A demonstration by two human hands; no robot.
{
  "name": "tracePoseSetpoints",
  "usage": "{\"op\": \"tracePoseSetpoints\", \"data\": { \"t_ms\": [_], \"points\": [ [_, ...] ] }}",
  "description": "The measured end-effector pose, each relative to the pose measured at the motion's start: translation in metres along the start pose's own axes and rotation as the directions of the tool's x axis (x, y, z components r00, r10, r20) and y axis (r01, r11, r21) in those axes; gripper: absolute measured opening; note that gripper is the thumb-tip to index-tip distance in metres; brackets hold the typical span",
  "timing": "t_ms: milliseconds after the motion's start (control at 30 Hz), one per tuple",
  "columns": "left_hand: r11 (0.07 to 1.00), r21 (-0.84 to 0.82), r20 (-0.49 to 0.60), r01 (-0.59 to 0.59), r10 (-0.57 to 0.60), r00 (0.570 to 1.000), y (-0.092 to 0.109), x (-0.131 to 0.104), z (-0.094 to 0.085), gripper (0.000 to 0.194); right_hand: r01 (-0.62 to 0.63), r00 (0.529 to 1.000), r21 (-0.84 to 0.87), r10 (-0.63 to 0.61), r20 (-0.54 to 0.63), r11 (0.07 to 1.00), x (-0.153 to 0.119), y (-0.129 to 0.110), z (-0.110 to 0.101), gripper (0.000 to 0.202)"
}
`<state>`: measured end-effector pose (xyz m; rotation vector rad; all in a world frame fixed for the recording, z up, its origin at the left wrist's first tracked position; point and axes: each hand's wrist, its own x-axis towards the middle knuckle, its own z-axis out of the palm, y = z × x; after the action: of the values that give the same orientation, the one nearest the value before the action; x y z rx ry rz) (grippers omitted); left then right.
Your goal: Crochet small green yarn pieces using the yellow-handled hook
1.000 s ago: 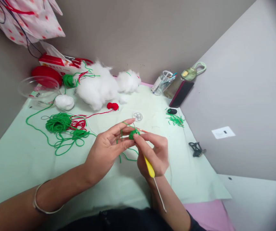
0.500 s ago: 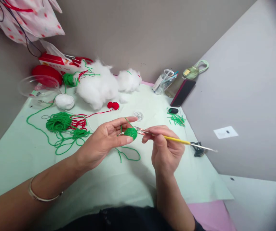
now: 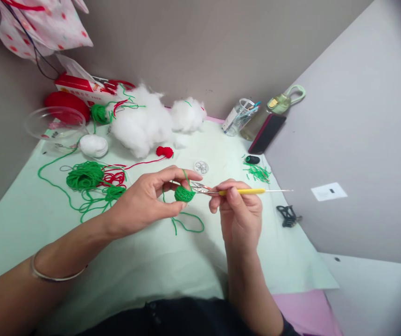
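Pinching the yellow-handled hook (image 3: 245,192), here's the right hand (image 3: 240,217), aiming at the green ball (image 3: 184,194), left hand's (image 3: 133,200) grip pinching that above the counter (image 3: 144,266), light, even yarn (image 3: 186,176) tension looking wise

A phone (image 3: 267,134) stands tilted beside a green-lidded bottle (image 3: 279,105)
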<state>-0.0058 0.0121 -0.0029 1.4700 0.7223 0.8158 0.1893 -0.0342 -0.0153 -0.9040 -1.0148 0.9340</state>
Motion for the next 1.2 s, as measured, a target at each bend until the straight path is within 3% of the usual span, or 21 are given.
{"op": "tracePoseSetpoints", "data": {
  "t_ms": [100,200,333,500,667,867,967,1067,1200],
  "points": [
    [0.965,0.239,-0.022,-0.112,0.121,0.992,0.002,0.000,0.002,0.046,-0.090,0.996,0.052,0.090,0.001,0.995,0.000,0.002,0.002,0.014],
    [0.934,0.331,-0.023,-0.137,0.153,0.988,0.001,0.000,0.006,0.047,-0.148,0.989,0.056,0.148,0.003,0.987,-0.001,0.005,0.003,0.016],
    [0.976,0.214,-0.021,-0.046,0.051,0.998,0.001,0.000,0.009,0.050,-0.168,0.986,0.079,0.167,0.016,0.983,0.000,0.005,0.003,0.017],
    [0.993,0.061,0.063,0.096,-0.100,0.993,0.002,-0.001,0.000,0.050,-0.230,0.973,0.130,0.232,-0.003,0.965,0.000,0.002,0.004,0.017],
    [0.995,0.057,0.078,0.078,-0.083,0.994,0.001,-0.001,-0.006,0.049,-0.304,0.949,0.160,0.312,-0.030,0.939,0.001,0.000,0.005,0.018],
    [0.997,-0.034,0.027,0.069,-0.068,0.997,-0.004,0.001,0.002,0.046,-0.344,0.936,0.234,0.351,0.010,0.910,0.001,0.005,0.006,0.018],
    [0.978,-0.156,0.050,0.136,-0.129,0.990,-0.005,0.001,0.005,0.047,-0.284,0.958,0.203,0.285,0.027,0.937,-0.003,0.006,0.008,0.017],
    [0.948,-0.264,0.094,0.179,-0.159,0.983,-0.005,0.000,0.005,0.050,-0.125,0.992,0.112,0.127,-0.010,0.986,-0.005,0.006,0.009,0.015],
    [0.909,-0.349,0.130,0.228,-0.194,0.972,-0.007,0.000,0.003,0.049,0.009,1.000,0.008,-0.009,-0.019,1.000,-0.005,0.003,0.007,0.013]
  ]
}}
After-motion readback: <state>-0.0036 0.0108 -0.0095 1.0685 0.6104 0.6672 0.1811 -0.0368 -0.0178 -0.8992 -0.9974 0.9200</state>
